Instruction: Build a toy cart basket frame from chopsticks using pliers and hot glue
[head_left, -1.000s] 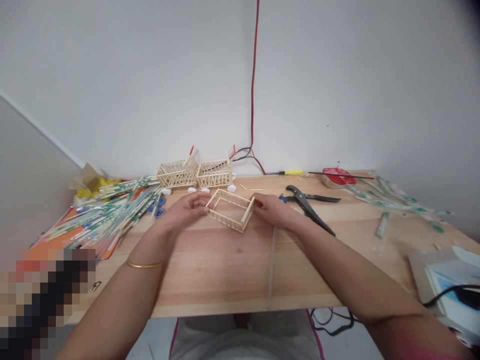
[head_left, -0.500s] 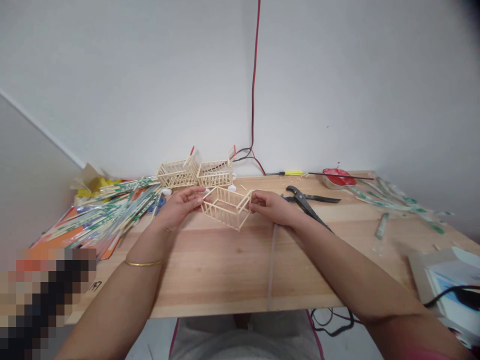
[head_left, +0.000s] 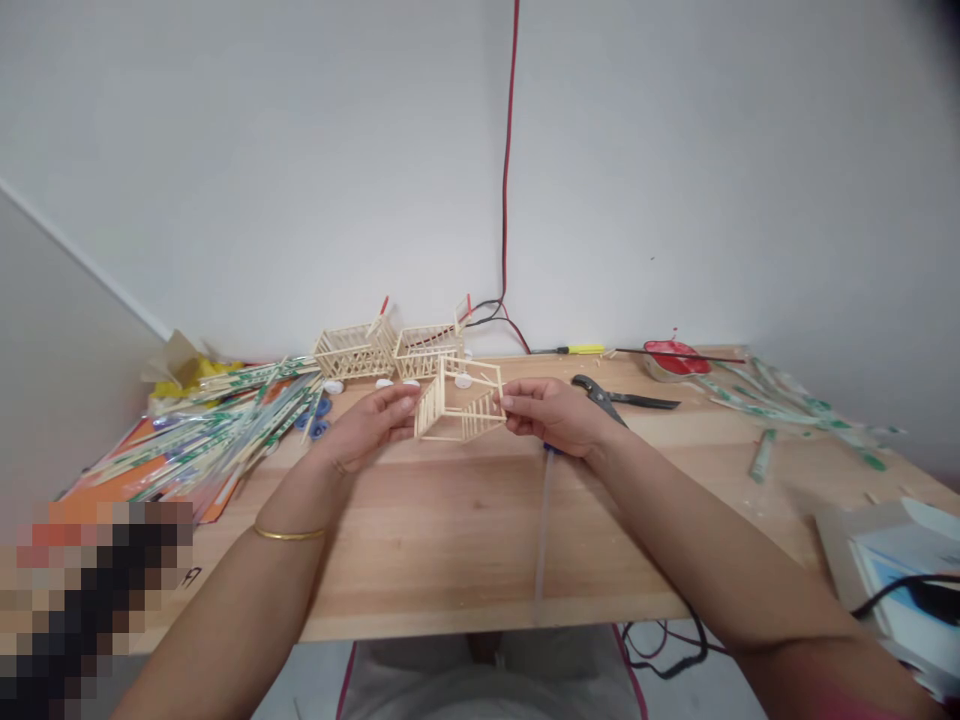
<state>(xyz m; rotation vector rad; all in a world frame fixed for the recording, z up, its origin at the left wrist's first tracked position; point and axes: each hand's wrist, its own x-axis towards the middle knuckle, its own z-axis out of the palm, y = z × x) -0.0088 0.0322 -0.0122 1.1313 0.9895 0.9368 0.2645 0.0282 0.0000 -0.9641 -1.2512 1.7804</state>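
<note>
Hands meeting above a wooden table [head_left: 465,540], seen from the wearer's head. Between them, a small open frame of thin pale sticks [head_left: 459,400], lifted clear of the tabletop and tipped up on edge, slatted sides showing. Left hand [head_left: 371,425] pinching the frame's left end, fingertips closed narrowly on the sticks, a thin gold bangle [head_left: 287,533] at the wrist. Right hand [head_left: 551,412] pinching the frame's right end the same way, fingers curled tight around that corner.

Just behind the held frame, toward the wall: two finished stick carts [head_left: 390,350] side by side, with small white wheels beneath and red-tipped handles. Left of the left hand: a loose heap of wrapped chopsticks [head_left: 225,425] in green-and-white sleeves, lying over orange card. Just right of the right hand, partly hidden by it: black cutting pliers [head_left: 619,397]. Farther right, well apart from the grip: a red-and-white dish [head_left: 675,357], a yellow-handled tool [head_left: 581,348], more scattered wrappers. Red and black wires [head_left: 506,200] running up the white wall behind the carts. Nearer than the grip, a pale strip [head_left: 541,525] lying on the bare wood toward the table's edge.
</note>
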